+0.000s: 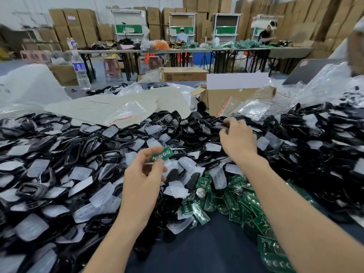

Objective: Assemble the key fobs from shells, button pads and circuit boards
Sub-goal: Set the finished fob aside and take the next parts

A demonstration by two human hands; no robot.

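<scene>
Right at the near edge, a bare patch of the dark blue table [197, 253] shows between the two forearms. Just to its right lies a spill of green circuit boards [246, 209], overlapping one another, with a round silver disc [200, 192] at their far side.

The left hand [141, 174] is raised over the heap and pinches one board [162, 153] between thumb and fingertips. It sits tilted, its row of four round contacts facing up.

Farther out, the right hand [236, 138] reaches palm-down into the heap of black shells [325, 164], fingers curled at a dark piece. Blur hides whether they actually grip it. Translucent button pads [110, 131] lie scattered over the shells across the whole width of the table.

Beyond the heap lie clear plastic bags [126, 111], and an open cardboard box [226, 99] stands among them behind the right hand. A water bottle [79, 69] stands upright at the table's far left.

Across the floor, long tables [177, 50] carry more heaps of parts, with a pink stool [111, 66] in front of them. Two people [182, 35] work there. Behind them rises a wall of stacked cartons [69, 22].
</scene>
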